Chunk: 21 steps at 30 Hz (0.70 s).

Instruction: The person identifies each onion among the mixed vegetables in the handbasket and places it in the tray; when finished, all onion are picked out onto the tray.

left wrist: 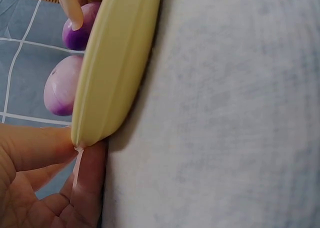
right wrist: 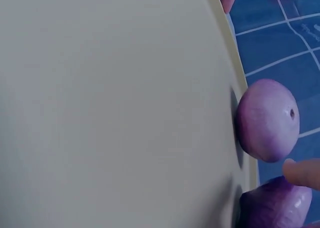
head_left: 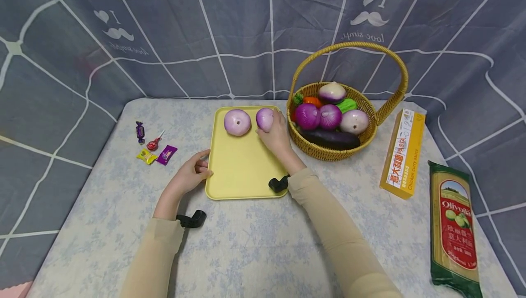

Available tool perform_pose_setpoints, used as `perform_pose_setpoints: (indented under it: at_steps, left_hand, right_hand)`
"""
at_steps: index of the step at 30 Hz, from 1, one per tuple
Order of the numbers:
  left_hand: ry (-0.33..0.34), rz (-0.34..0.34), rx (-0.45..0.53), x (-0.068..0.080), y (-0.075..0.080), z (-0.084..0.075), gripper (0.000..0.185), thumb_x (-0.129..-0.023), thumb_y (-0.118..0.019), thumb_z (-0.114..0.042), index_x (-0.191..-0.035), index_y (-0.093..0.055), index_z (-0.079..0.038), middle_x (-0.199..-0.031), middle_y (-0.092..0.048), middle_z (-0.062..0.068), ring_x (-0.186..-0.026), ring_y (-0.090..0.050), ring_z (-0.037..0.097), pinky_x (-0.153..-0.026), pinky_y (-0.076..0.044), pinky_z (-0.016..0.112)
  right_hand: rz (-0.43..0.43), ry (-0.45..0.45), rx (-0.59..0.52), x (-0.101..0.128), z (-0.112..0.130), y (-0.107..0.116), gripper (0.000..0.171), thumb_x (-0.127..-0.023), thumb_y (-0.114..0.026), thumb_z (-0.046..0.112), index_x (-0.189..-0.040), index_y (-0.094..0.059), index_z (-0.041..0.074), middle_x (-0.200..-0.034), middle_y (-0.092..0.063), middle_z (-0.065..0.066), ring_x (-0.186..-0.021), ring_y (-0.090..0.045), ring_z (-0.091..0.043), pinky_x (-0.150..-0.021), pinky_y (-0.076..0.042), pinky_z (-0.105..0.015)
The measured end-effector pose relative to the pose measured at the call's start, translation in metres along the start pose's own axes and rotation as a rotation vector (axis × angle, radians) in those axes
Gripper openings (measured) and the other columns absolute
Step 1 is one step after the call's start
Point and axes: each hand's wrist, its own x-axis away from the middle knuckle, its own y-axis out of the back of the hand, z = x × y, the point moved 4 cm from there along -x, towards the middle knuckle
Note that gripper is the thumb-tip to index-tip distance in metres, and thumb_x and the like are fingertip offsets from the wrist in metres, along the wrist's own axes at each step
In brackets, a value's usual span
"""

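A yellow tray (head_left: 246, 165) lies on the table, with a pale purple onion (head_left: 237, 122) near its far left corner. Close to the far right corner, my right hand (head_left: 276, 136) grips a second purple onion (head_left: 265, 119). The right wrist view has this onion (right wrist: 275, 204) low at the right edge, a fingertip on it, below the other onion (right wrist: 268, 120). My left hand (head_left: 191, 172) is at the tray's left side. In the left wrist view, its thumb and a finger (left wrist: 90, 175) pinch the tray's edge (left wrist: 115, 63).
Right of the tray stands a wicker basket (head_left: 324, 153) with a tall handle, holding onions, an eggplant (head_left: 328, 139) and other vegetables. Farther right lie a pasta box (head_left: 402, 154) and a spaghetti packet (head_left: 454, 229). Several candies (head_left: 166, 154) lie at left. A grey curtain hangs behind.
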Motion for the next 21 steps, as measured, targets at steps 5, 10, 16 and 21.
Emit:
perform_pose_setpoints:
  at_steps: [5,10,16,21]
  left_hand:
    - [0.007,0.001,0.000,0.000,0.000,0.001,0.068,-0.098,-0.058,-0.009,-0.157,-0.025,-0.012,-0.120,-0.049,0.017,-0.104,-0.049,0.026,-0.081,-0.048,0.030]
    - [-0.002,0.000,0.003,0.000,0.001,0.003,0.068,-0.098,-0.059,-0.010,-0.157,-0.025,-0.011,-0.120,-0.049,0.017,-0.104,-0.050,0.026,-0.081,-0.048,0.030]
    - [-0.006,-0.002,-0.001,0.000,0.002,0.003,0.068,-0.098,-0.059,-0.010,-0.157,-0.026,-0.011,-0.119,-0.050,0.018,-0.104,-0.050,0.027,-0.081,-0.047,0.030]
    - [-0.006,-0.002,-0.004,-0.001,0.002,0.002,0.068,-0.097,-0.059,-0.010,-0.156,-0.026,-0.010,-0.119,-0.050,0.018,-0.104,-0.049,0.027,-0.081,-0.047,0.030]
  right_hand:
    - [0.034,0.037,0.038,0.008,0.012,0.008,0.073,-0.089,-0.070,0.020,-0.149,-0.035,0.000,-0.155,-0.029,-0.026,-0.143,-0.033,-0.039,-0.118,-0.030,-0.045]
    - [0.021,0.138,0.068,0.021,0.034,0.030,0.052,-0.092,-0.066,0.020,-0.139,-0.052,0.002,-0.140,-0.050,-0.021,-0.131,-0.048,-0.035,-0.111,-0.040,-0.044]
    - [-0.061,0.218,0.029,0.033,0.045,0.068,0.037,-0.091,-0.067,0.019,-0.124,-0.066,0.002,-0.121,-0.064,-0.017,-0.114,-0.060,-0.033,-0.101,-0.046,-0.043]
    - [-0.129,0.229,-0.057,0.037,0.038,0.098,0.032,-0.091,-0.068,0.017,-0.120,-0.068,0.002,-0.118,-0.066,-0.016,-0.110,-0.060,-0.031,-0.098,-0.047,-0.043]
